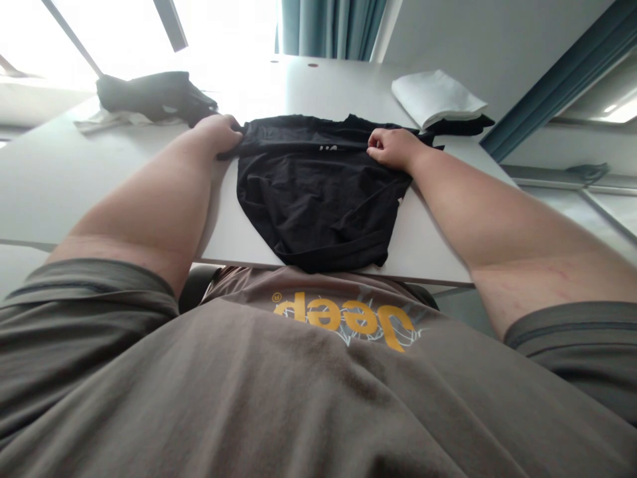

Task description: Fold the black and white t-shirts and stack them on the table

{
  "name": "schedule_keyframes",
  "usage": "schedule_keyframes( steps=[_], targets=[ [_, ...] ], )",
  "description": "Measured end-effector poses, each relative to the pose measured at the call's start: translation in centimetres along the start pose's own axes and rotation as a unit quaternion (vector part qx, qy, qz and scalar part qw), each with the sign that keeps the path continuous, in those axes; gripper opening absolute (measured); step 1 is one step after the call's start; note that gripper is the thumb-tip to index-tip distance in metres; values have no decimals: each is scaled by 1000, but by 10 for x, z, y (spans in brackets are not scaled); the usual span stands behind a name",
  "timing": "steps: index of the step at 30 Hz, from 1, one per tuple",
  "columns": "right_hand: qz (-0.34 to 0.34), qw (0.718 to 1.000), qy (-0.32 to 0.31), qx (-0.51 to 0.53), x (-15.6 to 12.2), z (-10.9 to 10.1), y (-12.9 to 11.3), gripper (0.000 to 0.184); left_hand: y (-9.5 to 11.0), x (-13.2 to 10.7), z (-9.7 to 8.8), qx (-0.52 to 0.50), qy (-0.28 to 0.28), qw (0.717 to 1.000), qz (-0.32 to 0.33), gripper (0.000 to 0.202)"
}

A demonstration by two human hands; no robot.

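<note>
A black T-shirt lies spread on the white table in front of me, its lower edge near the table's front edge. Small pale lettering shows on its upper part, partly covered by a fold. At the shirt's upper left, my left hand is closed on the sleeve area, with most fingertips hidden. My right hand is at the upper right, fingers curled and pinching the cloth. Wrinkles run across the middle of the shirt.
On the white table, a pile of dark clothes lies at the back left over a pale cloth. A folded white cloth rests at the back right, on a black one. Behind hang blue-green curtains.
</note>
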State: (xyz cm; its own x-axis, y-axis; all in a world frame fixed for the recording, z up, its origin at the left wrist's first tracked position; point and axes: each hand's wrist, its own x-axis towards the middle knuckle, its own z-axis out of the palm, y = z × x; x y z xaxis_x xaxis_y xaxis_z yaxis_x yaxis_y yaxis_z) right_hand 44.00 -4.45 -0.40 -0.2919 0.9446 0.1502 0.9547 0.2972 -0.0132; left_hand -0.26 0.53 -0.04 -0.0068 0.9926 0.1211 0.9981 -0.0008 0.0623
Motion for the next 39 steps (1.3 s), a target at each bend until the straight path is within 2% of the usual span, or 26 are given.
schedule_keyframes(
  steps=[12,27,33,39],
  targets=[
    [-3,1000,6,7,6,7,9,29,-1,0,1,4,0,1000,2,57],
    [-6,1000,8,-1,3,3,4,30,1,-1,-2,7,-5,1000,4,59],
    [-4,1000,14,2,6,7,8,33,-2,4,2,-9,2,1000,0,53],
    [-5,1000,16,-2,8,7,9,32,-4,8,5,-8,6,1000,-2,55]
  ],
)
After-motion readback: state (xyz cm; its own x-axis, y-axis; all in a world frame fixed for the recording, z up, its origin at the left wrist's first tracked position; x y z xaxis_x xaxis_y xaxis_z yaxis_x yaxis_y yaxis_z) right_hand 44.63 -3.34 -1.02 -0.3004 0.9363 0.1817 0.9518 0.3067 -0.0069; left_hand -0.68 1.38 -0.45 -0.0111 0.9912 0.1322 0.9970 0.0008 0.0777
